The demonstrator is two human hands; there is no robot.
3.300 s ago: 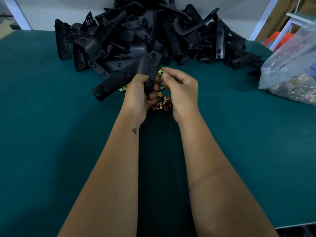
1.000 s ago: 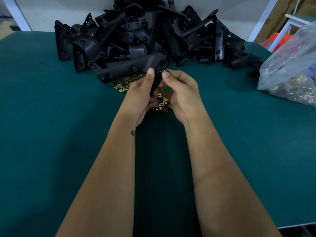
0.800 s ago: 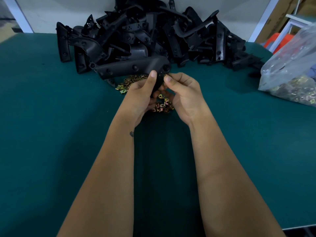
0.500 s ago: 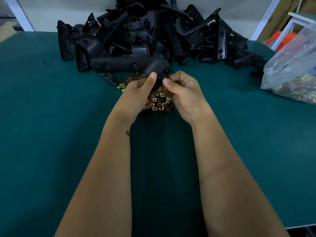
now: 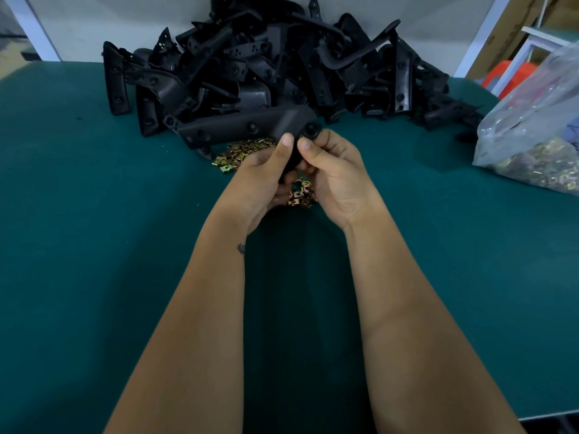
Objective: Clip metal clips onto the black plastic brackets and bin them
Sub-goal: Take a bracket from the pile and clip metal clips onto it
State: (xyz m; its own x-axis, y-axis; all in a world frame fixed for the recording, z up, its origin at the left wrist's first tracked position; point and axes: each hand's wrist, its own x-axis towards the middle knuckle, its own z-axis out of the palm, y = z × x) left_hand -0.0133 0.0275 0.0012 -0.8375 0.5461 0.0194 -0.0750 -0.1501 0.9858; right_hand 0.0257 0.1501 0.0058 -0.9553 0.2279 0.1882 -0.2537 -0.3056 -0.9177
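table: green mat (image 5: 94,245) under everything
bracket pile: black plastic brackets (image 5: 282,64) heaped at the far middle
held bracket: long black bracket (image 5: 238,128) lifted just near of the pile, its long arm pointing left
loose clips: brass-coloured metal clips (image 5: 241,153) on the mat below the held bracket and between the wrists
left hand: (image 5: 261,180) fingers curled round the bracket's right end, thumb up on it
right hand: (image 5: 333,170) pinches the same end, thumb beside the left thumb; whether it holds a clip cannot be told
bag: clear bag of clips (image 5: 532,133) at far right
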